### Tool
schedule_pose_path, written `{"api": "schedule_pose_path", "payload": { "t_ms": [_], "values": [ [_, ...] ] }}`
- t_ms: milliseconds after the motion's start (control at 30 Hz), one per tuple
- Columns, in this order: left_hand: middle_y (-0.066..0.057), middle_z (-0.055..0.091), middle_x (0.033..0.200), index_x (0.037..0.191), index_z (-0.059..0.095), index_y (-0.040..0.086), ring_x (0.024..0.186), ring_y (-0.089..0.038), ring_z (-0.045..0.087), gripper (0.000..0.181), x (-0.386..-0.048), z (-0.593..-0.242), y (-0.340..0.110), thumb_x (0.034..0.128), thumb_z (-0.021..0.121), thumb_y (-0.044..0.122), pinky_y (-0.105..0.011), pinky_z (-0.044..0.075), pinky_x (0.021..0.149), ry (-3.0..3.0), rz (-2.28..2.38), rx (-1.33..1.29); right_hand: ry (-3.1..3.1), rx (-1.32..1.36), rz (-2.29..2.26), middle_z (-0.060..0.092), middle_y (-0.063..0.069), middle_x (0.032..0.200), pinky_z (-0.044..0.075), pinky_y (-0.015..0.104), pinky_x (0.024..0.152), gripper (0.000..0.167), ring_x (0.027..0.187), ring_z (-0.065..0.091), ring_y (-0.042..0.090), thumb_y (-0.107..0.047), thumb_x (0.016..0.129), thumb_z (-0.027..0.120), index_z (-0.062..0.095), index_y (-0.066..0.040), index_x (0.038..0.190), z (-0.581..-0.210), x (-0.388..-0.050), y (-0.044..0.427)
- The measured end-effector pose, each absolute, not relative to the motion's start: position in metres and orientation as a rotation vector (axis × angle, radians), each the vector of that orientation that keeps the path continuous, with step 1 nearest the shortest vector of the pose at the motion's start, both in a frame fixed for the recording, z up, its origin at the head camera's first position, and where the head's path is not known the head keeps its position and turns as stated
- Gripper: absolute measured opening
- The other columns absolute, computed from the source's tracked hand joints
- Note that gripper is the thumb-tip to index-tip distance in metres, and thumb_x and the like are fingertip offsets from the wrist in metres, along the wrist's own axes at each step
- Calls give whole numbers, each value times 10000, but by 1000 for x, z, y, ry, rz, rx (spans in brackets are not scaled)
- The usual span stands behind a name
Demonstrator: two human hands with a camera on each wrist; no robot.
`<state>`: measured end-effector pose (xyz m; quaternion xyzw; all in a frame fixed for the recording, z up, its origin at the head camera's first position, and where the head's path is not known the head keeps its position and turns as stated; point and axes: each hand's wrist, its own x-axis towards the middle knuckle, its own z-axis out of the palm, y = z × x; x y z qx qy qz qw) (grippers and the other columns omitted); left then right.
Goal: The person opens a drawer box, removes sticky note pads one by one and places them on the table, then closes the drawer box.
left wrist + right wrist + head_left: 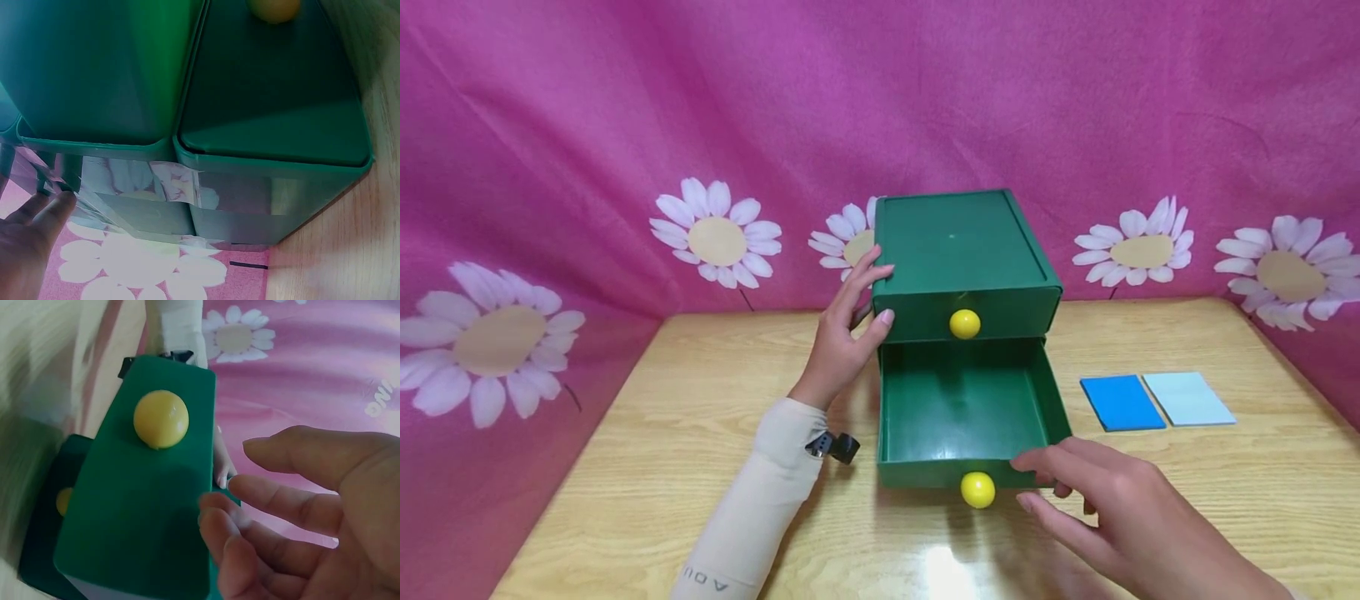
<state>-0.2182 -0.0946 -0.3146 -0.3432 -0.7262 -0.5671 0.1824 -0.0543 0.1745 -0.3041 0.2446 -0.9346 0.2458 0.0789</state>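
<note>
The middle drawer (917,477) of a green three-drawer cabinet (951,242) is drawn well out toward the front edge of the wooden table (715,400); the top drawer (921,315) and bottom drawer (275,94) are closed. Pulling it out looks done or nearly so; what else is left cannot be told. The right hand (1127,508), fingers loosely bent at that drawer's front right corner, grips nothing. The left hand (844,340) rests mostly extended fingers against the cabinet's left side. Toward the table's right edge, a blue note pad (1123,403) and a pale blue note pad (1189,398) lie outside the drawers.
</note>
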Motion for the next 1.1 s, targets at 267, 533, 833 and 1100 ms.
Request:
{"api": "schedule_pose_path", "payload": {
  "t_ms": [267,533,833,1100],
  "values": [
    [-102,277,1563,1385,455,31,1412,-188,294,475,-218,-315,-95,916,530,39,-478,356,1075,-2046,-1610,-967,-2879,894,861,656,-198,957,534,164,644,319,760,572,-74,-409,896,652,655,-238,1165,-311,-60,172],
    [-102,277,1563,1386,456,31,1408,-199,304,471,-217,-316,-95,921,529,40,-480,358,1072,-2044,-1609,-965,-2976,933,929,640,-224,915,556,212,700,459,740,551,-77,-553,902,540,623,-249,1236,-316,-65,169],
    [-107,281,1561,1385,457,26,1409,-198,301,472,-218,-315,-94,918,528,31,-492,362,1066,-2038,-1611,-972,-2990,913,954,658,-194,1001,567,251,733,459,754,572,-75,-592,891,529,638,-284,1214,-318,-64,164],
    [-104,277,1562,1388,453,28,1410,-174,296,473,-217,-315,-94,922,527,40,-489,362,1068,-2050,-1610,-968,-3056,913,937,656,-199,1042,572,298,765,395,790,575,-75,-508,890,599,623,-320,1237,-323,-66,161]
  ]
}}
